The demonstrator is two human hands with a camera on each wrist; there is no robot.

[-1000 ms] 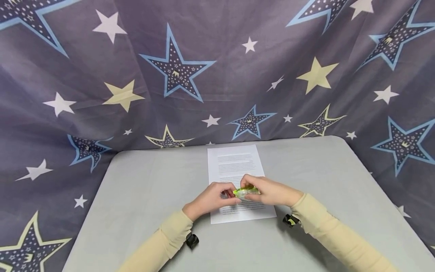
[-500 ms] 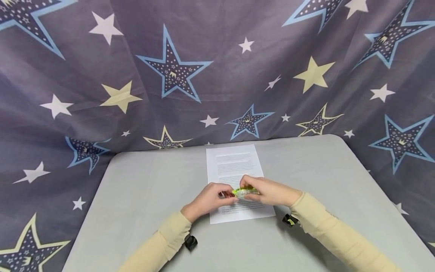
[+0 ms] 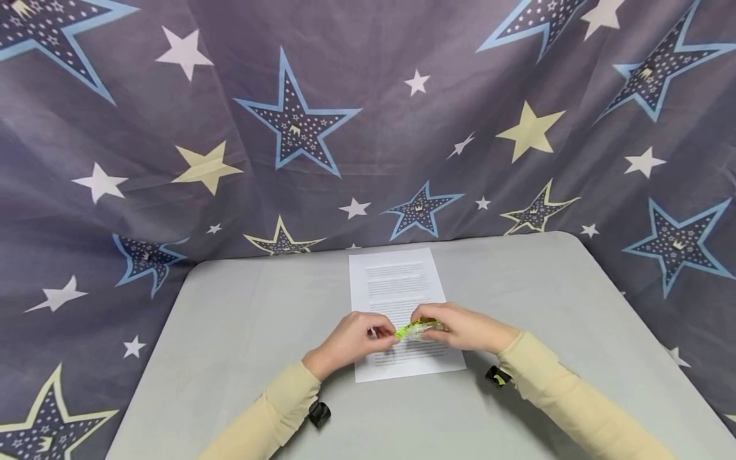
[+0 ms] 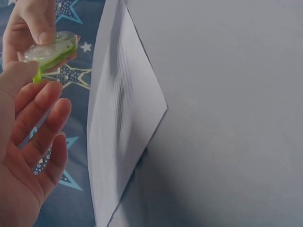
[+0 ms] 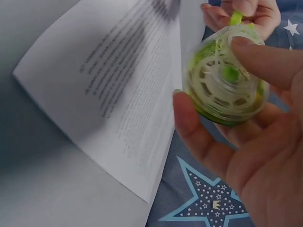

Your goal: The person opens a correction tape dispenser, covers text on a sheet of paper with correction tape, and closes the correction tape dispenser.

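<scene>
A correction tape (image 5: pixel 225 78) with a clear case, bright green parts and a round reel inside is held between my two hands. My right hand (image 3: pixel 468 329) grips its body, with the thumb on the clear face and the fingers round the far side, as the right wrist view shows. My left hand (image 3: pixel 358 338) pinches the narrow green end (image 4: pixel 38 73) between thumb and forefinger. Its other fingers are spread, loosely bent and hold nothing. Both hands are over a printed sheet of paper (image 3: pixel 397 278).
The paper lies on a light grey table (image 3: pixel 259 306), near its far edge. A dark curtain (image 3: pixel 368 128) with star prints hangs behind and beside the table. A small black device (image 3: pixel 319 414) is strapped at the left wrist, another (image 3: pixel 497 377) at the right.
My right hand has shifted slightly right with the correction tape's body, and the gap between the hands has widened. More of the green end now shows at my left fingertips.
</scene>
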